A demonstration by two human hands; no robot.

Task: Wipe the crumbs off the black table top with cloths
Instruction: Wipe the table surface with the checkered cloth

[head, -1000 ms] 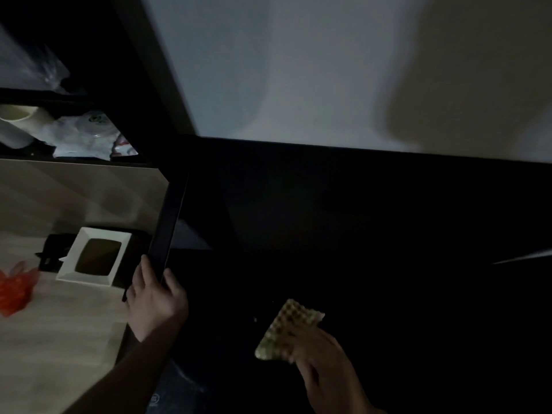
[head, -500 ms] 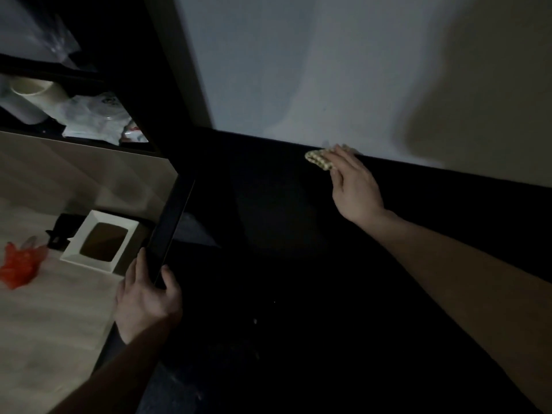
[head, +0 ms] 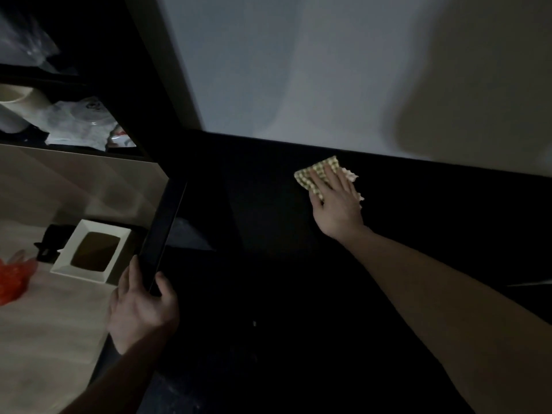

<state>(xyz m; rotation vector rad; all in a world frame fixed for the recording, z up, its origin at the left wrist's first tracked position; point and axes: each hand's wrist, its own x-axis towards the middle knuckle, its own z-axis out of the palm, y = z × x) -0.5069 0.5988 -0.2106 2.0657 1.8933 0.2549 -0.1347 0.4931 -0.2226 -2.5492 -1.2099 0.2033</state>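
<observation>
Scene: a dimly lit black table top [head: 268,294] fills the centre and right of the frame, ending at a pale wall [head: 328,70] along the upper edge.

Cloth: a checked yellow cloth [head: 313,174] lies flat on the table top, upper centre of the frame, just below the wall line.

Right hand: the right hand [head: 337,204] rests palm down on the cloth, fingers spread and extended, pressing it to the surface and not clenched around it. The forearm runs in from the lower right corner.

Left hand: the left hand [head: 140,306], lower left of the frame, grips a thin dark slab [head: 164,231] that stands along the table's left edge, thumb on one face and fingers on the other.

Crumbs: one pale speck [head: 254,323] shows on the table top, lower centre. Other crumbs cannot be made out in this light.

Key relation: the speck lies well apart from the cloth, down-frame and slightly left of it, between the two hands. The left hand is nearer but occupied; the right hand carries the cloth.

Judged next move: a stroke drawn down-frame toward the speck, with the palm kept flat.

Risk: crumbs are hard to see on the black surface, so patches may be missed.

Other items: a white box [head: 89,255] and an orange bag [head: 13,279] lie on the pale surface at the left.
</observation>
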